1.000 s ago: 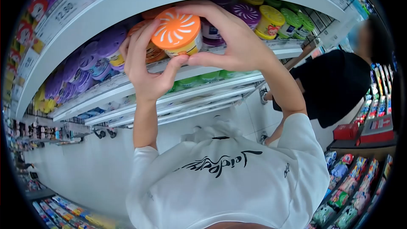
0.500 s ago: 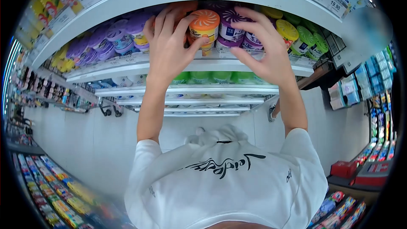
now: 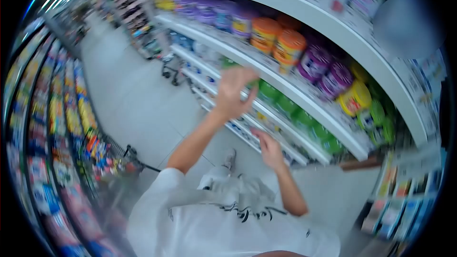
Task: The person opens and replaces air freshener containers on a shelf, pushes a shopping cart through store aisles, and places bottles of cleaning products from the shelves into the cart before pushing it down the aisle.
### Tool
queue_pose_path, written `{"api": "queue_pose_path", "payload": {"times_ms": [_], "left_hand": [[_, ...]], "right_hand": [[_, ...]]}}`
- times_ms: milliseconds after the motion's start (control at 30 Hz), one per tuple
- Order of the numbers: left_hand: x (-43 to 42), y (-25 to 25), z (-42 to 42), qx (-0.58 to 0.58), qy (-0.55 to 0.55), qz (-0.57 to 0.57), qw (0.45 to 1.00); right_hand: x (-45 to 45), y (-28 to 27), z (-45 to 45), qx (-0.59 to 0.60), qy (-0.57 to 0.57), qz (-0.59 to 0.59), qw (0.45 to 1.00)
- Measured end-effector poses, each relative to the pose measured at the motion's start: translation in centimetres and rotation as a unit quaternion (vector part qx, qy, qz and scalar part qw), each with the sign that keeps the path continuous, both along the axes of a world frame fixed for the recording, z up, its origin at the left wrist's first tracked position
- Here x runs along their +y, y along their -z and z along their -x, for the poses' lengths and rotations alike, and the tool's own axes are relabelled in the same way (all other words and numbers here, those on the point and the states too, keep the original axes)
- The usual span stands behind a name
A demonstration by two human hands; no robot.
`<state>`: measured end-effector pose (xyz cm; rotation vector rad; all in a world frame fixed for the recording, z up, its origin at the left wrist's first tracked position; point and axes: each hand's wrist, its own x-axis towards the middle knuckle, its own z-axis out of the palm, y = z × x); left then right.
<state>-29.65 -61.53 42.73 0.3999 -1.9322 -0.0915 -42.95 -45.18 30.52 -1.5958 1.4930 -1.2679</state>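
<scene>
My left hand (image 3: pixel 234 93) hangs in front of the shelf edge, blurred by motion, with its thumb apart from the fingers and nothing visible in it. Lower and to the right, my right hand (image 3: pixel 270 150) is in front of the lower shelves, fingers stretched and no item seen in it. Two orange-lidded jars (image 3: pixel 289 47) stand side by side at the front of the shelf, above and right of my left hand. Dark purple jars (image 3: pixel 314 63) and a yellow jar (image 3: pixel 354 98) stand farther right. Neither hand touches a jar.
Green-lidded containers (image 3: pixel 288 108) line the lower shelf. A white shelf edge (image 3: pixel 228 43) runs diagonally across. Left of me are a shopping cart (image 3: pixel 121 154) and a long rack of colourful packets (image 3: pixel 52 114). Pale floor (image 3: pixel 128 90) stretches along the aisle.
Both hands have come away from the jars, down and back toward my body. The view has turned, so the shelf now slants to the lower right. The orange jars now stand neatly side by side.
</scene>
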Motion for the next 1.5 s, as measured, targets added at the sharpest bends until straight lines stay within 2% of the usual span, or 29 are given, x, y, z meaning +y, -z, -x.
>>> {"api": "queue_pose_path", "payload": {"times_ms": [33,67,100,133,167,200,233,267,300,333,367,400,433,500,600,733,767,833,900,933,1000,1100,1167,1200,1233,1267,1333,1400,1500], "left_hand": [[1.6,4.2,-1.5,-0.020,-0.004,-0.052,0.998],[3.3,8.9,-3.3,-0.048,0.000,-0.126,0.991],[5.3,14.9,-6.0,-0.149,-0.014,-0.236,0.960],[7.3,23.2,-9.2,-0.181,-0.043,-0.273,0.944],[10.9,28.5,-13.3,-0.268,-0.097,-0.366,0.886],[15.6,35.4,-18.3,-0.299,-0.163,-0.490,0.803],[21.8,42.0,-23.5,-0.241,-0.241,-0.646,0.683],[27.6,45.7,-28.2,-0.241,-0.294,-0.727,0.572],[32.8,47.1,-32.8,-0.310,-0.315,-0.764,0.471],[37.7,47.5,-37.1,-0.382,-0.304,-0.789,0.373],[41.3,47.2,-40.2,-0.423,-0.285,-0.804,0.307],[43.7,46.3,-42.2,-0.439,-0.268,-0.815,0.269],[45.3,45.9,-43.8,-0.446,-0.252,-0.823,0.246],[47.0,45.3,-44.9,-0.440,-0.238,-0.832,0.242],[47.4,48.1,-43.2,-0.427,-0.219,-0.824,0.303],[40.7,49.2,-36.8,-0.308,-0.254,-0.753,0.524],[39.1,47.8,-35.0,-0.164,-0.277,-0.734,0.598],[36.2,44.7,-33.0,-0.077,-0.242,-0.669,0.699],[36.3,37.4,-32.3,0.017,-0.172,-0.657,0.734],[37.3,36.9,-33.2,0.033,-0.159,-0.657,0.736],[39.5,36.6,-35.1,0.060,-0.134,-0.652,0.744],[45.6,43.7,-41.5,0.039,-0.206,-0.712,0.671],[51.9,50.7,-46.8,-0.024,-0.294,-0.746,0.597],[55.9,52.3,-49.0,-0.068,-0.351,-0.774,0.523],[59.9,48.5,-50.4,-0.097,-0.374,-0.783,0.487],[64.6,55.9,-52.4,-0.061,-0.433,-0.815,0.379],[71.2,52.5,-54.1,0.015,-0.444,-0.838,0.317],[76.8,53.7,-56.7,-0.001,-0.332,-0.880,0.340],[84.6,55.5,-58.7,-0.228,-0.312,-0.790,0.476]], "right_hand": [[0.0,6.2,-0.3,0.000,-0.010,-0.008,1.000],[0.5,12.3,-0.4,0.085,-0.009,-0.051,0.995],[1.4,18.2,-0.3,0.106,-0.018,-0.122,0.987],[3.2,22.1,-0.3,0.180,-0.003,-0.168,0.969],[5.7,28.6,0.7,0.129,0.027,-0.204,0.970],[8.6,34.4,2.0,-0.005,0.066,-0.335,0.940],[12.9,41.9,4.5,0.350,-0.014,-0.214,0.912],[16.7,46.0,6.6,0.455,-0.075,-0.306,0.833],[18.3,42.5,7.8,0.483,-0.281,-0.432,0.708],[24.5,53.5,14.1,0.486,-0.304,-0.125,0.810],[25.0,46.9,13.5,0.521,-0.381,-0.197,0.738],[26.2,49.4,14.1,0.205,-0.264,-0.524,0.783],[27.4,52.0,14.6,-0.101,0.044,-0.672,0.732],[26.2,48.5,14.6,-0.097,0.046,-0.671,0.734],[22.2,47.1,13.5,-0.031,-0.059,-0.641,0.765],[12.9,43.3,7.7,0.052,-0.169,-0.546,0.819],[9.9,40.7,4.7,0.070,-0.191,-0.517,0.832],[5.0,35.0,-3.1,0.061,-0.182,-0.466,0.864],[1.1,33.1,-10.4,0.073,-0.228,-0.400,0.885],[-0.9,33.5,-13.3,0.058,-0.278,-0.384,0.878],[-0.9,28.1,-21.2,0.037,-0.300,-0.370,0.878],[2.4,24.0,-31.7,0.018,-0.343,-0.345,0.874],[6.5,24.2,-36.6,0.025,-0.375,-0.329,0.866],[8.9,24.9,-38.8,0.041,-0.392,-0.320,0.861],[11.3,25.9,-40.6,0.056,-0.409,-0.312,0.856],[13.9,26.4,-42.1,0.051,-0.432,-0.322,0.841],[18.1,27.8,-43.3,0.065,-0.472,-0.335,0.813],[21.0,29.3,-44.4,0.094,-0.511,-0.340,0.784],[22.6,29.6,-45.7,0.125,-0.518,-0.371,0.761]]}}
